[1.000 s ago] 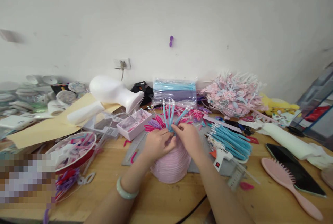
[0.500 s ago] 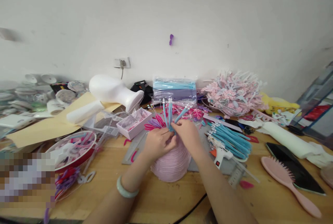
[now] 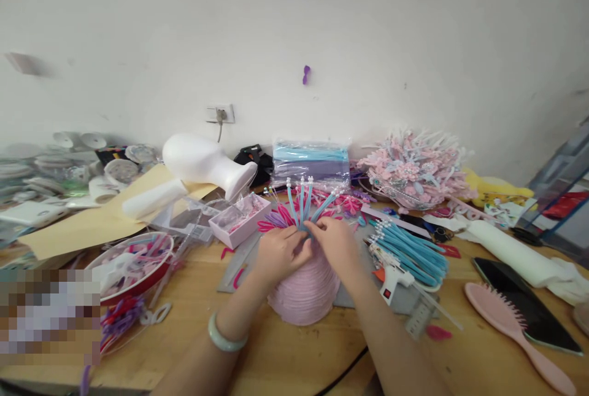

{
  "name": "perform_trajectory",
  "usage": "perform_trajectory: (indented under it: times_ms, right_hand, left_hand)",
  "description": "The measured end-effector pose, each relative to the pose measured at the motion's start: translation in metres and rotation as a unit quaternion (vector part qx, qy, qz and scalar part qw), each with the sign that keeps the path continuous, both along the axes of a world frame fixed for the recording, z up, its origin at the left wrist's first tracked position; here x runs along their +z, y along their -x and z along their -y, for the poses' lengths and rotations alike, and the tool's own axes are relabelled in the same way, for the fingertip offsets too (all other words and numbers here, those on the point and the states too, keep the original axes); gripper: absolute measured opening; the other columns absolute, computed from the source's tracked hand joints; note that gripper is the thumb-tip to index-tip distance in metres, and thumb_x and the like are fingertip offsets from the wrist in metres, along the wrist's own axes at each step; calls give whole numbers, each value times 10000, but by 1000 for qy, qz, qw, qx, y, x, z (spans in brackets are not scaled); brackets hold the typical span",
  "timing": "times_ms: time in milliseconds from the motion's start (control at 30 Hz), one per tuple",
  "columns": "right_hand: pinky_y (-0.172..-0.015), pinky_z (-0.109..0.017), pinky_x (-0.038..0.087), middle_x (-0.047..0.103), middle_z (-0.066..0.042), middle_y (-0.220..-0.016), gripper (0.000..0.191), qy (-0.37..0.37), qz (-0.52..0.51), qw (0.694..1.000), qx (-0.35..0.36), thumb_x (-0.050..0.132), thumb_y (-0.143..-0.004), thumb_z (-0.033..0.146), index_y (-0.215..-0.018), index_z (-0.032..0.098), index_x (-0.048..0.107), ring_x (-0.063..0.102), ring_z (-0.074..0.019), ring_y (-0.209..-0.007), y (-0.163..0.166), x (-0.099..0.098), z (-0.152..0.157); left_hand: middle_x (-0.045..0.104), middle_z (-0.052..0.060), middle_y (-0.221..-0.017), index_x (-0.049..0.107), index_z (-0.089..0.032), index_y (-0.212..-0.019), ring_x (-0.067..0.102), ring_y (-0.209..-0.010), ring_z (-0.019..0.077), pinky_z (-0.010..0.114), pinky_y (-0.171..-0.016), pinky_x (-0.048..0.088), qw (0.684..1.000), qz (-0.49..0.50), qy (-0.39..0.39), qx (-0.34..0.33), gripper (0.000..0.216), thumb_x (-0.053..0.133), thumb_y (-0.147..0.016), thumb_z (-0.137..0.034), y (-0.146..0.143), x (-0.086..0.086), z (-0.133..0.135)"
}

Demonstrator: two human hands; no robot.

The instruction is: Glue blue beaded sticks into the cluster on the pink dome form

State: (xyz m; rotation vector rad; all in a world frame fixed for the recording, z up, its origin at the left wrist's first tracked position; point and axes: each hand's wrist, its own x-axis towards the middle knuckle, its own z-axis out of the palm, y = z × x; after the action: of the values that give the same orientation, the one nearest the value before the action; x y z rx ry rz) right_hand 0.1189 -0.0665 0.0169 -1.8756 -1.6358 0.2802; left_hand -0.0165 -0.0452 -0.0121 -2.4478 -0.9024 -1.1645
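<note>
Over the dome (image 3: 304,301), left hand (image 3: 281,253) and right hand (image 3: 335,248), fingers nearly closed, apparently pinch blue stems (image 3: 308,204); glue gun (image 3: 393,279) lies right of the dome

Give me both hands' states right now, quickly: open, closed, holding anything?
Left hand: fingers curled at the base of the blue stems; its exact grip is hidden.
Right hand: closed, apparently pinching the blue stems near their base.
</note>
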Motion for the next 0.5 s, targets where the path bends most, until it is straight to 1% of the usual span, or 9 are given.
perform_trajectory:
  times_ms: [167, 333, 400, 467, 500]
  right_hand:
    - [-499, -234, 244, 613, -3, -584, 348, -16, -12, 1000, 0, 491, -816, 448, -621, 189, 618, 476, -114, -530, -1, -3, -1]
    - [-493, -231, 252, 586, 3, -551, 395, -33, -14, 999, 1, 456, -820, 476, -584, 187, 587, 463, -111, -520, -6, 0, 10]
    - [-499, -227, 271, 573, 7, -538, 405, -45, -18, 999, 8, 439, -823, 478, -576, 188, 576, 465, -110, -517, -18, 2, 20]
    - [-503, -223, 293, 579, 11, -556, 375, -59, -33, 998, 4, 448, -812, 481, -617, 194, 588, 475, -110, -519, -38, 0, 35]
    - [-499, -223, 300, 564, 15, -542, 367, -76, -35, 996, -20, 480, -784, 500, -602, 195, 569, 468, -111, -509, -50, -3, 44]
  left_hand:
    - [566, -7, -538, 636, -179, -693, 488, -479, 103, 226, -490, 322, 1000, 2, 15, 15, 233, 432, -788, -236, 2, 0, 0]
    - [575, -4, -555, 640, -176, -713, 501, -490, 102, 222, -503, 339, 1000, 12, 7, 4, 238, 425, -803, -229, 5, -1, -1]
    - [584, -2, -562, 637, -174, -708, 510, -496, 104, 222, -506, 343, 1000, 19, -2, -5, 248, 414, -808, -214, 6, 0, -1]
    - [577, 0, -544, 635, -173, -688, 503, -485, 106, 223, -502, 341, 1000, 27, -12, -7, 273, 395, -814, -204, 8, 2, -1]
    - [572, 1, -534, 635, -172, -681, 497, -476, 106, 224, -497, 338, 999, 32, -17, -8, 286, 385, -817, -201, 9, 2, 0]
